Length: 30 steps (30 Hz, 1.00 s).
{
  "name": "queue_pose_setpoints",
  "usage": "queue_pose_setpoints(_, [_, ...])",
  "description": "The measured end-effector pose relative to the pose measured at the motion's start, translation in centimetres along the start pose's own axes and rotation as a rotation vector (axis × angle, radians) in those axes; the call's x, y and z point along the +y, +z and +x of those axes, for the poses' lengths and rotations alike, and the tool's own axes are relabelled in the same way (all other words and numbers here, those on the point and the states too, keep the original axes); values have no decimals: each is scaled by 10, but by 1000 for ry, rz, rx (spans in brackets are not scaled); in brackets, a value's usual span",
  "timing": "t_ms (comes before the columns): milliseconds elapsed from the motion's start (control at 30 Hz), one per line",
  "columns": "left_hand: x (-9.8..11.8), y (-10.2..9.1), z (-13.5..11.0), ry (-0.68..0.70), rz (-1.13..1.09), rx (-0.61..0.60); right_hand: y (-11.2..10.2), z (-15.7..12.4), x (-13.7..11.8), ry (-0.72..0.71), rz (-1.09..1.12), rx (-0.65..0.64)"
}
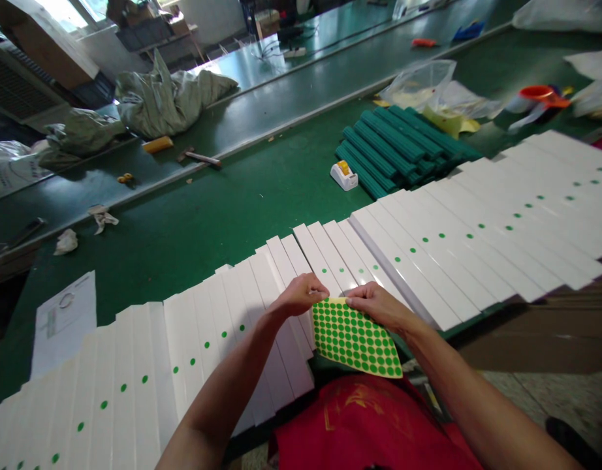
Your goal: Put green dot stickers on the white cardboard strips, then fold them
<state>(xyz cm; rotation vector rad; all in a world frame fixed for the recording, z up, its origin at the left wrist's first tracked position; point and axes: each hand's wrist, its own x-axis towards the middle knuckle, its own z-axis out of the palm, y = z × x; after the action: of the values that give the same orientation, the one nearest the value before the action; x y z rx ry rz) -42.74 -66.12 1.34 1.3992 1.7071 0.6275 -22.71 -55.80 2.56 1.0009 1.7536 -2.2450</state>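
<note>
My left hand [298,294] and my right hand [377,307] both grip the top edge of a yellow backing sheet of green round stickers [354,338], which hangs toward my red shirt [369,424]. The fingers of my right hand rest on the sheet's upper corner, and my left fingertips pinch near the other corner. Beneath my hands and arms lies a long fanned row of overlapping white panels [428,274]. Many panels carry a line of small green dots [442,235]. My forearms hide part of the row.
The row sits on a green workbench [222,222]. Behind it are a tape dispenser [344,175], bundled green strips [403,147], a plastic bag [418,85] and a printed paper [63,323]. Sacks [168,98] and hand tools lie on a farther bench. Cardboard [526,339] lies at the right.
</note>
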Motion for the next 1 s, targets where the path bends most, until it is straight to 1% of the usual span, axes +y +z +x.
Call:
queue_pose_setpoints(133, [0, 2, -1, -8, 27, 41, 2, 0, -4, 17, -9, 6])
queue_pose_setpoints(367, [1, 3, -2, 14, 68, 55, 4, 5, 3, 17, 13, 34])
queue_pose_setpoints(467, [-1, 2, 1, -57, 177, 110, 4, 7, 6, 10, -1, 38])
queue_pose_setpoints(600, [-9, 2, 9, -174, 317, 212, 2, 9, 11, -5, 2, 2])
queue_pose_setpoints(767, [-19, 8, 16, -244, 427, 287, 0, 9, 14, -13, 1, -19])
queue_pose_setpoints(933, [-15, 16, 15, -262, 514, 333, 0, 7, 13, -24, 13, -29])
queue_pose_setpoints(1000, [-9, 14, 14, -287, 563, 385, 0, 7, 13, -24, 18, -34])
